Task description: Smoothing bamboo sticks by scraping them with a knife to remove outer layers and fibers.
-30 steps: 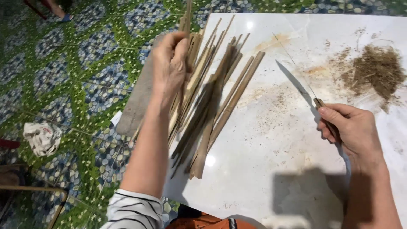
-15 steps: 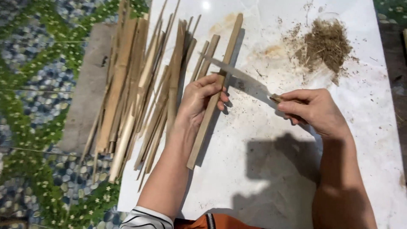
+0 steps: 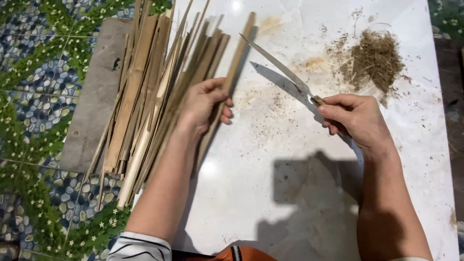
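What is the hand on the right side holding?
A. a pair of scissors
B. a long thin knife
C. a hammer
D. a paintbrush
B: the right hand grips the handle of a long thin knife, whose narrow blade points up and away over the white table, while the left hand rests on the bamboo strips.

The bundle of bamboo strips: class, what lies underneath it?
Under the bamboo strips lie a grey board at the left and the white table. The left hand rests on them; what lies beneath the pile's middle is covered.
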